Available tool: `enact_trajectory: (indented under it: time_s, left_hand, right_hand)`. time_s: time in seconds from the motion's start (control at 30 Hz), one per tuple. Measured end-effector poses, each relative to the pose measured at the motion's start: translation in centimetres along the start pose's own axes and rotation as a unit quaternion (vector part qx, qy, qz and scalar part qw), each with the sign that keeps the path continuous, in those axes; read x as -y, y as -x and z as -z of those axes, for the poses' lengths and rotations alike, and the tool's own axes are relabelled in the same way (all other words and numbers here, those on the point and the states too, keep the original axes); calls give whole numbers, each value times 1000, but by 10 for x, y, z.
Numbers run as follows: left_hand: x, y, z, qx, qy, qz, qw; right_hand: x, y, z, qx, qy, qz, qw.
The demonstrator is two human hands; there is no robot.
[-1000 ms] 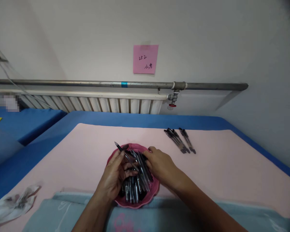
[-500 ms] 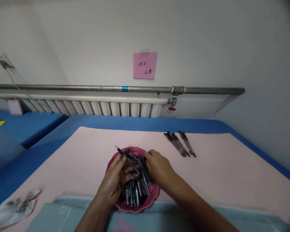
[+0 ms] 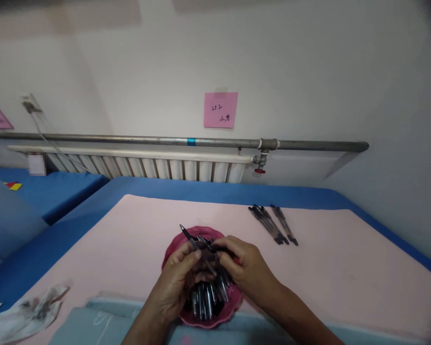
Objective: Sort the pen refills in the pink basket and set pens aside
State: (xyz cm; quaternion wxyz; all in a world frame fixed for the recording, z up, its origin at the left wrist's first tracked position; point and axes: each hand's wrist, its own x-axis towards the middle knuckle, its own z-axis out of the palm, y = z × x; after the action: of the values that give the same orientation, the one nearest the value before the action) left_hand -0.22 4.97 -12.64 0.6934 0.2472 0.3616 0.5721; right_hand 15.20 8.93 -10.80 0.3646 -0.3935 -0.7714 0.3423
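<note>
Low in the frame's centre, the left hand [image 3: 175, 285] pinches a slim black-and-clear plastic pen [image 3: 197, 248] mid-barrel; the right hand [image 3: 249, 273] grips its other end, over the pink scalloped plastic bowl [image 3: 215, 320] of pens. The pen looks light, stiff and smooth, best held by the barrel.

Plain room, wall radiator [image 3: 147, 165], steel pipe [image 3: 172, 141], blue-covered tables [image 3: 201, 189]

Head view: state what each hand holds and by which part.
The left hand pinches one pen around mid-barrel, tip up-left. The right hand grips a pen over the pink bowl; where cannot be told.
</note>
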Motion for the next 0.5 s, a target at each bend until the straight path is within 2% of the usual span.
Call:
enact_trajectory:
  time_s: [0.13, 0.33, 0.4, 0.5]
  left_hand:
    - [4, 2, 0, 7, -15, -2, 1000]
    - [4, 4, -1, 31, -9, 22, 999]
    - [1, 3, -1, 12, -2, 16, 1000]
    - [-5, 1, 1, -48, 21, -29, 998]
  right_hand:
    - [-1, 1, -2, 19, -13, 24, 999]
    - [-5, 3, -8, 13, -95, -14, 995]
    - [-6, 3, -8, -3, -124, -47, 991]
    - [-6, 4, -7, -11, -160, -100, 982]
